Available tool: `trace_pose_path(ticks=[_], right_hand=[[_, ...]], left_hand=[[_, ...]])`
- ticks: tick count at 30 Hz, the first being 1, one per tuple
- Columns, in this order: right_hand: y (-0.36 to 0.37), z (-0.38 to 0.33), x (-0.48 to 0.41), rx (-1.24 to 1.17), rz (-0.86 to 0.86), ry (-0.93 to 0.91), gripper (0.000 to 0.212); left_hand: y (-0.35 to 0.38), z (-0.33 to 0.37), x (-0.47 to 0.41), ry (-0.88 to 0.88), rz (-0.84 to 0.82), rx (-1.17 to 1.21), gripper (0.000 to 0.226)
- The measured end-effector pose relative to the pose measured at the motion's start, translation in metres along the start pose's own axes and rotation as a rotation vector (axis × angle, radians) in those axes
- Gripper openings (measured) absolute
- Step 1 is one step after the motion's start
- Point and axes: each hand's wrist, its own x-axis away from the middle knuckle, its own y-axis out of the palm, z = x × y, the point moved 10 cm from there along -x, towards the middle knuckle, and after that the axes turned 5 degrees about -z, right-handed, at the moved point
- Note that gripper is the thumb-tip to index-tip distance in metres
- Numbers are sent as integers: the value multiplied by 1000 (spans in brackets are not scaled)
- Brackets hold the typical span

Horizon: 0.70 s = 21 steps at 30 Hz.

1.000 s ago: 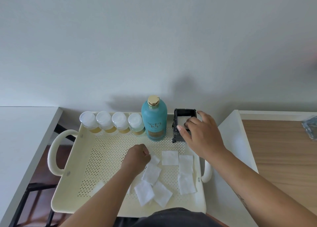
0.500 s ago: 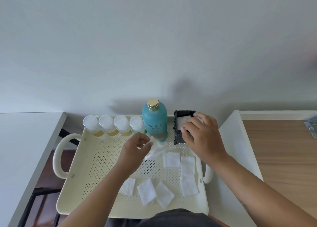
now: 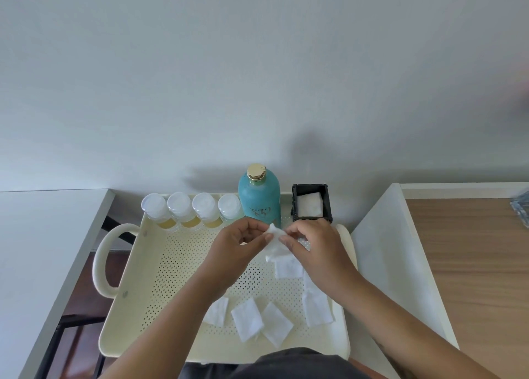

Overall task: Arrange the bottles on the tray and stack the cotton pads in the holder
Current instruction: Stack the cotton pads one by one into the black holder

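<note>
Lying nearest the person, loose square cotton pads sit on the perforated floor of the cream tray: three close together along the near edge and one more to their right, partly under the right forearm. Another pad lies flat further in, just below the hands. Above the middle of the tray, the left hand and the right hand meet around a single cotton pad, each pinching an edge of it between thumb and fingertips so that it hangs crumpled between them, clear of the tray floor. Beyond the hands, along the far edge of the tray, four small clear bottles with white caps stand upright in a row, touching or nearly so. Just to their right stands a tall teal bottle with a gold cap. Right of that, the black holder stands in the far right corner, a white pad lying inside it.
</note>
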Motion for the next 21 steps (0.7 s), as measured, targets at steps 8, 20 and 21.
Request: trace_pose_path(ticks=[8, 20, 21], right_hand=[[-8, 15, -3, -194, 28, 128, 10], [-12, 18, -7, -263, 57, 163, 12], [-13, 18, -7, -265, 62, 164, 12]], left_hand=[[3, -29, 5, -102, -42, -72, 43], [13, -42, 3, -109, -22, -156, 6], [12, -42, 3, -111, -19, -153, 6]])
